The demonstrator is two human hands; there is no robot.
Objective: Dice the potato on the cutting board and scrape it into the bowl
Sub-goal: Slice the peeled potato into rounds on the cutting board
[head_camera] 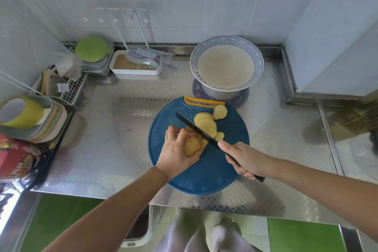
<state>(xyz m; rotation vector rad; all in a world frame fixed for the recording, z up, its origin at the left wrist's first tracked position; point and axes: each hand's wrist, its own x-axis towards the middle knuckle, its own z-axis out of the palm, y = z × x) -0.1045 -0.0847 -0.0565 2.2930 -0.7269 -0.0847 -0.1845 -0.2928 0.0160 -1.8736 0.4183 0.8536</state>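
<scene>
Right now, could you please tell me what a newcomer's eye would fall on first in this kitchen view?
The round blue cutting board mid-counter draws the eye: the left hand holds a potato on it while the right hand grips a black knife across it. Pale yellow slices lie beyond the blade, and a blue-rimmed bowl stands behind the board.

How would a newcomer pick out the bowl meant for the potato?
On the steel counter, look beyond the round blue board. The bowl sits there on a dark mat. It is wide and white with a blue patterned rim, unlike the pastel stack far left.
</scene>
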